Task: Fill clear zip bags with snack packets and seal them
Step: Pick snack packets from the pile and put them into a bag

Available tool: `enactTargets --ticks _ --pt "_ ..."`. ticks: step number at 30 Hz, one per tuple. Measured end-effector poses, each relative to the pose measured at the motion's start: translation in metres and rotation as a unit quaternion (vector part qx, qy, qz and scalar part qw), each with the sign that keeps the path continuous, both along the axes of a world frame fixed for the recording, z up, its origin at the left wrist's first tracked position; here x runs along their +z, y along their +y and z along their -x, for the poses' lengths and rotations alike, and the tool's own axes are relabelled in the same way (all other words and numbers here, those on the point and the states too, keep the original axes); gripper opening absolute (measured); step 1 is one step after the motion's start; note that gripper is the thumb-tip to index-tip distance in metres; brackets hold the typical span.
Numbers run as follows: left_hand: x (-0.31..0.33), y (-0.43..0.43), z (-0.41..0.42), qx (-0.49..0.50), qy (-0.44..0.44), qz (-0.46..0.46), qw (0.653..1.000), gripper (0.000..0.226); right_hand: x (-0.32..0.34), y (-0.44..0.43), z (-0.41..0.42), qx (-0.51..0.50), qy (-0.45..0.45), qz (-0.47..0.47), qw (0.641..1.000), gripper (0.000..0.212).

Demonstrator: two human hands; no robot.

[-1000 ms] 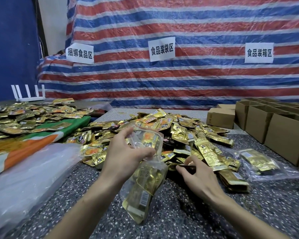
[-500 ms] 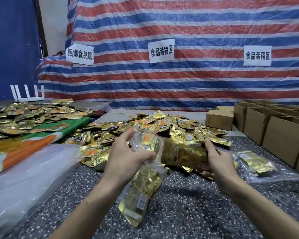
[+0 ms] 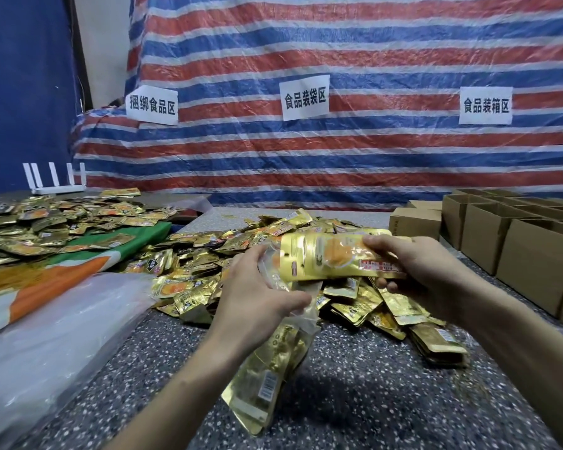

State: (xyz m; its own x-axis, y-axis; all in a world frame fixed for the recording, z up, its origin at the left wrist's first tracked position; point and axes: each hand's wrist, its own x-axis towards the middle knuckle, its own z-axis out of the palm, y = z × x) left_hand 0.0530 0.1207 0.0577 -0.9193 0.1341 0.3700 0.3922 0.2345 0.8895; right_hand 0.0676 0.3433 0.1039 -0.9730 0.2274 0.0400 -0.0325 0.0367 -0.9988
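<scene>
My left hand [image 3: 257, 293] grips the mouth of a clear zip bag [image 3: 273, 362] that hangs down over the speckled table, with gold packets inside it. My right hand [image 3: 413, 267] holds a gold snack packet [image 3: 332, 254] flat and sideways, its left end at the bag's open mouth. Behind both hands lies a big heap of gold packets [image 3: 215, 254].
A stack of clear bags [image 3: 46, 336] lies at the left beside a green and orange cloth [image 3: 46, 280] covered with more packets. Open cardboard boxes [image 3: 517, 241] line the right side. A striped tarp with three paper signs hangs behind. A white router [image 3: 57, 180] stands far left.
My right hand picked a gold packet from the heap, lifted it and brought it left to the bag's mouth. My left hand kept holding the bag.
</scene>
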Motion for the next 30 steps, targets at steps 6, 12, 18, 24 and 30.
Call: enactTargets --ticks 6,12,18,24,30 --pt "0.005 0.003 -0.002 0.017 0.018 0.047 0.999 0.098 0.023 -0.017 -0.003 0.0 0.068 -0.321 0.945 0.026" --pt "0.01 0.004 -0.001 0.031 0.068 0.124 0.989 0.062 0.041 -0.035 0.007 0.015 0.004 -0.395 0.919 0.031" --pt "0.023 0.002 0.002 0.048 0.125 0.176 0.975 0.036 0.045 -0.044 0.011 0.072 -0.053 -0.355 0.931 0.028" --pt "0.041 0.005 0.002 -0.018 0.073 0.041 0.996 0.033 0.023 -0.062 0.012 0.148 -0.095 -0.245 0.953 0.043" --pt "0.05 0.001 0.004 -0.019 0.019 -0.076 0.997 0.035 0.024 -0.058 0.012 0.103 -0.036 -0.279 0.954 0.053"
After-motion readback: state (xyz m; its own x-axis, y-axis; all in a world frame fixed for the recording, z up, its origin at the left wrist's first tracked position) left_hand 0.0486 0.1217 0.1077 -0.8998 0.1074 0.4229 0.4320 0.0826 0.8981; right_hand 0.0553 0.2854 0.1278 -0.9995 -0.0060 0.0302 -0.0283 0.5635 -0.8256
